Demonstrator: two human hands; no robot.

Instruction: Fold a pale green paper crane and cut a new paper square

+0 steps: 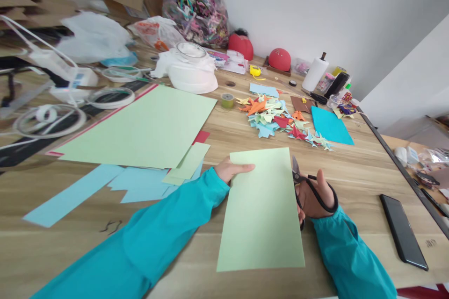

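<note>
A pale green sheet of paper (pixel 263 215) is held up by my left hand (pixel 231 169), thumb on top near its upper left corner and the other fingers hidden behind. My right hand (pixel 312 198) grips black-handled scissors (pixel 297 175) at the sheet's right edge. The blades point away from me, spread a little; whether they touch the paper I cannot tell. Left of my left hand lie a large pale green sheet (pixel 140 126), a small green strip (pixel 189 163) and several light blue pieces (pixel 140 184). Beyond the held sheet is a pile of folded paper shapes (pixel 273 114).
A black phone (pixel 403 231) lies at the right near the table edge. A turquoise sheet (pixel 331 124), a tape roll (pixel 227 100) and a yellow tape measure (pixel 255 71) sit farther back. Cables and white rings (pixel 110 98) crowd the left, before plastic bags (pixel 94 37).
</note>
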